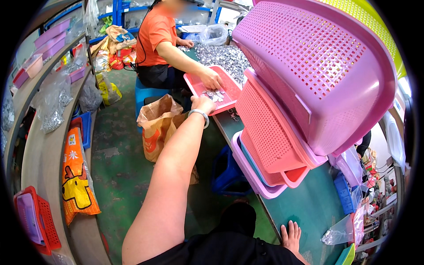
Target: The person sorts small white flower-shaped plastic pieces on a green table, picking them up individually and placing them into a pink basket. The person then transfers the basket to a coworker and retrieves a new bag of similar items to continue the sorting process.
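head view, so here's where things stand: the pink tray [229,84] is held out over the near corner of the desk [309,198], and only a small cluster of shiny pieces [215,96] lies in it, at the end closest to the wearer. a co-worker's hand [211,79] reaches down into it, fingers bunched, can't tell if they're pinching anything. the big silvery heap [223,57] sits just beyond the tray, so i'd guess only a little is done and most of it is left. wearer's left hand [204,105] grips the tray's near edge, fingers closed on it, though the ones underneath are hidden. right hand [291,236] is well apart from the tray, palm down on the desk, fingers slightly spread, holding nothing. stacked baskets [274,128] stand right of the tray, brown paper bag [152,128] below its left side.
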Tool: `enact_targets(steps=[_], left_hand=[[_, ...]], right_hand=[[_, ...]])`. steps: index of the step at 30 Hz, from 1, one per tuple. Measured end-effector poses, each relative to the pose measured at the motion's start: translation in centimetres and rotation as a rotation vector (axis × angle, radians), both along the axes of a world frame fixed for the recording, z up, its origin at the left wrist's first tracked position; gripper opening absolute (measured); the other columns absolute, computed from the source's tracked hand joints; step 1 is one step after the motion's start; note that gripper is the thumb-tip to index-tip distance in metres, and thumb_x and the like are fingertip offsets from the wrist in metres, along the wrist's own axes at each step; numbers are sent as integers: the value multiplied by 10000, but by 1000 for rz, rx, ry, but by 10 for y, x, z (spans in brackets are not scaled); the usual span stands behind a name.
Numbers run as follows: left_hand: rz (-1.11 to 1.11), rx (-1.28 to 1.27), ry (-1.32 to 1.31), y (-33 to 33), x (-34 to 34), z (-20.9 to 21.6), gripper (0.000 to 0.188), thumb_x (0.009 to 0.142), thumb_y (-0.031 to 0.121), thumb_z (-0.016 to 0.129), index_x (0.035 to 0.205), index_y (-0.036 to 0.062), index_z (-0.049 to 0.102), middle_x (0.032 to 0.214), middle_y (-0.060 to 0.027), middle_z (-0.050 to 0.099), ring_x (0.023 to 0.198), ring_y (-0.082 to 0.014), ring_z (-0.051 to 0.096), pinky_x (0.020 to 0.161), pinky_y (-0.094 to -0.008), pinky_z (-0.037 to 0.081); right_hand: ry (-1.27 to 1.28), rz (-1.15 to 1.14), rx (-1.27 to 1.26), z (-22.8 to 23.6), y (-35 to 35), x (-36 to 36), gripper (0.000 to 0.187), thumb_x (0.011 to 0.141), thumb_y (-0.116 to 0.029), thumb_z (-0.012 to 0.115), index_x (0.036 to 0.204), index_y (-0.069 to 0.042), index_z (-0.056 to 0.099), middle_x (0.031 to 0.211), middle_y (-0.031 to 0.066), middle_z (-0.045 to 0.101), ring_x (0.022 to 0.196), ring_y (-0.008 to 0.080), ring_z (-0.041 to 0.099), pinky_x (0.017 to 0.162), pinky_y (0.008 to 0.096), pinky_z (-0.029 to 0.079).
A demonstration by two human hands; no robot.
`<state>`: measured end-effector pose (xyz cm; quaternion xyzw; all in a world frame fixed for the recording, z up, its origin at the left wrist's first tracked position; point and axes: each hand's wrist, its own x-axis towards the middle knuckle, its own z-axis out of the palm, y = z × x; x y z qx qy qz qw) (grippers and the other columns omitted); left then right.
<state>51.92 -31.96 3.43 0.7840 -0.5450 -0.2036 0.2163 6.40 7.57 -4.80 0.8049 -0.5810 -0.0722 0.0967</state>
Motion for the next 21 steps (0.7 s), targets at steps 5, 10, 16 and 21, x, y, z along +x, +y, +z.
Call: enact_targets(steps=[5, 10, 16, 21], left_hand=[[10, -8, -23, 2, -2, 2, 334, 771, 173, 495, 1005, -20, 634, 1091, -149, 603, 1115, -325, 441, 922, -298, 371], [52, 6, 87, -8, 1, -6, 372, 765, 164, 509, 1081, -16, 589, 1212, -215, 483, 1127, -333, 464, 928, -306, 394], [117, -2, 150, -7, -1, -8, 398, 753, 164, 548, 1100, -30, 572, 1278, -259, 379, 1085, -340, 517, 905, -305, 425], [134, 31, 147, 0, -3, -1, 392, 754, 162, 547, 1096, -28, 576, 1265, -255, 401, 1083, -337, 517, 904, -303, 425]], right_hand=[[-4, -16, 18, 2, 1, 2, 584, 711, -169, 572, 1257, -104, 374, 1347, 244, 280, 1238, 446, 272, 997, 570, 214], [3, -3, 8, 3, -1, 4, 592, 704, -168, 574, 1257, -103, 374, 1343, 238, 285, 1237, 443, 272, 997, 568, 215], [6, -11, 9, 4, 0, 4, 598, 694, -169, 582, 1254, -103, 381, 1341, 233, 289, 1235, 440, 276, 995, 568, 217], [3, -20, 17, 4, -1, 5, 602, 693, -184, 587, 1254, -103, 383, 1337, 234, 293, 1233, 440, 278, 994, 569, 219]])
